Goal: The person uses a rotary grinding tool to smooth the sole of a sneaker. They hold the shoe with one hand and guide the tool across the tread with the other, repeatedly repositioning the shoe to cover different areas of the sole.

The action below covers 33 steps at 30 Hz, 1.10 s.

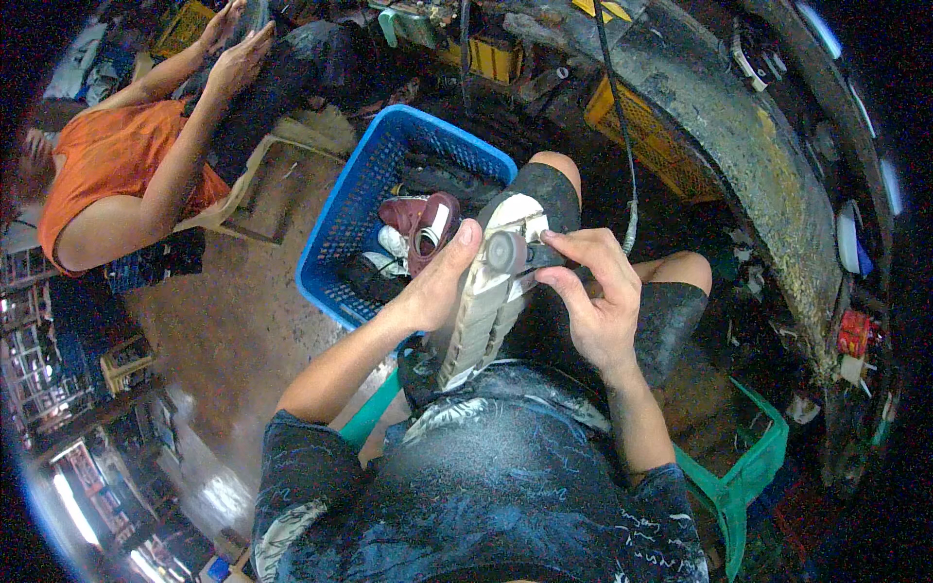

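Note:
My left hand (pixel 439 291) grips the side of an off-white shoe sole (pixel 476 328), its thumb pointing up along the edge. The sole lies tilted over my lap with its ridged face up. My right hand (pixel 604 301) pinches a small dark piece (pixel 544 256) between thumb and fingertips. At the piece's left end a round grey disc (pixel 503 253) rests over the sole's upper part; I cannot make out whether they touch. Just beyond my hands stands a blue plastic basket (pixel 335 209) holding a maroon shoe (pixel 413 219) and several dark and white shoes.
A dark cable (pixel 622 117) hangs beside my right hand. At far left a person in an orange top (pixel 126 175) works with raised hands. A worn grey bench (pixel 709 107) curves along the right, above a yellow crate (pixel 651 141). Green stool legs (pixel 758 466) stand at lower right.

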{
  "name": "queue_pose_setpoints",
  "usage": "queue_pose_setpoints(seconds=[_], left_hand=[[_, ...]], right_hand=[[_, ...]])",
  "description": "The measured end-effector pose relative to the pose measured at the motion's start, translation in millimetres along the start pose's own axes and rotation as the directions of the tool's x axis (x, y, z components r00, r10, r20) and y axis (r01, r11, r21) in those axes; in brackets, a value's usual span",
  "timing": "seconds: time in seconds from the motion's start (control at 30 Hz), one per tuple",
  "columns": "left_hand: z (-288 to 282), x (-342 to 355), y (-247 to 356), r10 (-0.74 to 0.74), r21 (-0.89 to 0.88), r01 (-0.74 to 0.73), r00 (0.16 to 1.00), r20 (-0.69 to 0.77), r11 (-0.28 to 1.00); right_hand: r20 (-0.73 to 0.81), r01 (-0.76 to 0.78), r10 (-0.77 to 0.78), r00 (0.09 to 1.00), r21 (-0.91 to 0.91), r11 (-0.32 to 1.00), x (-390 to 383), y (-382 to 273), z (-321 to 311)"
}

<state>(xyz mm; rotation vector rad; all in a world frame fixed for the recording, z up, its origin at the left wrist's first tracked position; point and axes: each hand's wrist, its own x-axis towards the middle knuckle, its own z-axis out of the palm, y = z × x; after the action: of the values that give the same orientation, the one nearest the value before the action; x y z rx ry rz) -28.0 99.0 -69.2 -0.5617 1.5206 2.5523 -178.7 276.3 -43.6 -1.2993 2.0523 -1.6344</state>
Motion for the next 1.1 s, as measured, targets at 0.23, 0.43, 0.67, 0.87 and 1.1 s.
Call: queue_pose_setpoints(seconds=[0.23,0.43,0.67,0.87,1.1], left_hand=[[-1,0,1,-0.015,-0.001,0.015,1.000,0.004,1.000],[2,2,3,0.042,0.050,-0.041,0.999,-0.026,0.998],[3,2,3,0.038,0.006,-0.038,0.999,-0.008,0.999],[0,2,1,0.066,0.071,-0.065,0.998,-0.016,0.995],[-6,1,-15,0.042,-0.089,-0.044,0.999,-0.022,0.995]], right_hand=[[-0.048,-0.012,0.012,0.999,-0.002,1.000,5,5,1],[0.027,0.030,-0.030,0.999,0.027,0.999,-3,4,2],[-0.043,-0.032,0.034,0.998,0.036,0.999,-4,9,0],[0.020,0.011,-0.011,1.000,0.028,1.000,-5,8,2],[-0.032,-0.034,0.035,0.999,0.036,0.999,-10,8,-8]])
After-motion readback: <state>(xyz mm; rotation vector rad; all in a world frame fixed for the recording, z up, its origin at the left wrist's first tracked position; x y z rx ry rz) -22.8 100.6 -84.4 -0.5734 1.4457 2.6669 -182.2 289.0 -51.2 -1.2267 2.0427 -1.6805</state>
